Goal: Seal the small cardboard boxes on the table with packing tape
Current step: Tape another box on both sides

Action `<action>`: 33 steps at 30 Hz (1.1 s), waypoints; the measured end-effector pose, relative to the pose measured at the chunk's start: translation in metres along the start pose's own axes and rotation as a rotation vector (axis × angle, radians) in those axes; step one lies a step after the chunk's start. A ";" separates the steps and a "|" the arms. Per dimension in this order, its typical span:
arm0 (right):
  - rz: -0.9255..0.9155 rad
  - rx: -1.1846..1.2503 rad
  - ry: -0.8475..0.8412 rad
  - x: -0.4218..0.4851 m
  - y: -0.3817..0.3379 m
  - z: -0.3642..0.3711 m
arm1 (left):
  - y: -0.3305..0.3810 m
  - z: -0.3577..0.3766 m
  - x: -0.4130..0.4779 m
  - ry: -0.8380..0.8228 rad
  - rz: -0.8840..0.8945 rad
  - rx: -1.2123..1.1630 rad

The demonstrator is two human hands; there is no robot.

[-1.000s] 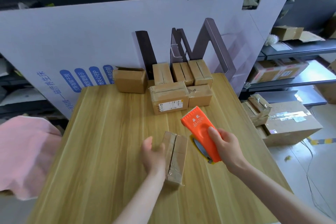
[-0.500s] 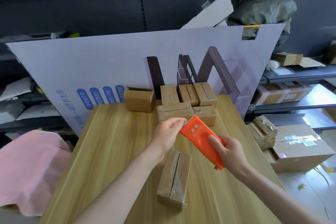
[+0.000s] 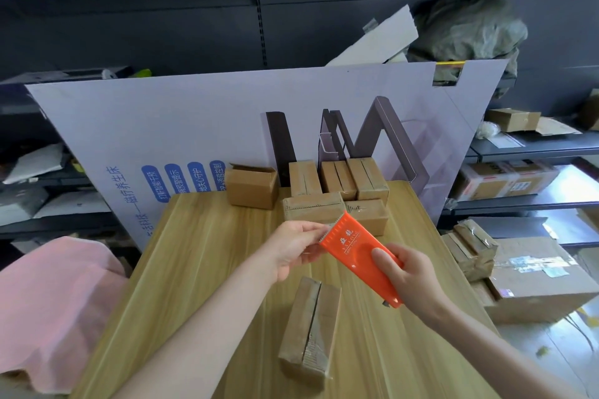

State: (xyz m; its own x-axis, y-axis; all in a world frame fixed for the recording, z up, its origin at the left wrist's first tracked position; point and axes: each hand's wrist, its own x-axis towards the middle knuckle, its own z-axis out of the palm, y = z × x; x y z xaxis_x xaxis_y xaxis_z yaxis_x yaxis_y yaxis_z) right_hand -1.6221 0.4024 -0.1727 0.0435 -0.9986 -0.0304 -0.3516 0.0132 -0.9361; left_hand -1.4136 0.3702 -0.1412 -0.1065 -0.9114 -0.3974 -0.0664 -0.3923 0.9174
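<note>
My right hand [image 3: 410,278] grips an orange tape dispenser [image 3: 358,253], held above the wooden table [image 3: 201,269] with its toothed edge pointing up and left. My left hand [image 3: 291,246] pinches at that toothed edge, where the tape end seems to be. Below both hands a small cardboard box [image 3: 311,330] lies on the table, its top seam showing a gap with tape over part of it. Several small boxes [image 3: 337,194] are grouped at the table's far edge; one of them [image 3: 252,186] has open flaps.
A large printed cardboard sheet [image 3: 194,126] stands behind the table. A pink cloth [image 3: 48,301] lies to the left. More boxes [image 3: 534,278] sit on the floor at the right, with shelving behind.
My left hand left the near box and rose to the dispenser's toothed edge. The dispenser was lifted higher, and the camera tilted upward.
</note>
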 end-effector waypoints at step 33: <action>0.234 -0.792 -0.220 0.042 0.079 -0.014 | -0.157 -0.050 0.099 0.474 -0.199 0.190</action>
State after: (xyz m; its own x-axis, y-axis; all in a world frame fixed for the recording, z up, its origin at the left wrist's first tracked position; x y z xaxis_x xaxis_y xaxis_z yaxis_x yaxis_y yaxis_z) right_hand -1.6610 0.3608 -0.2432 0.0402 -0.9408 -0.3366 -0.9205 0.0962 -0.3788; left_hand -1.3646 0.3351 -0.3239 0.3825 -0.7953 -0.4703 -0.2222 -0.5732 0.7887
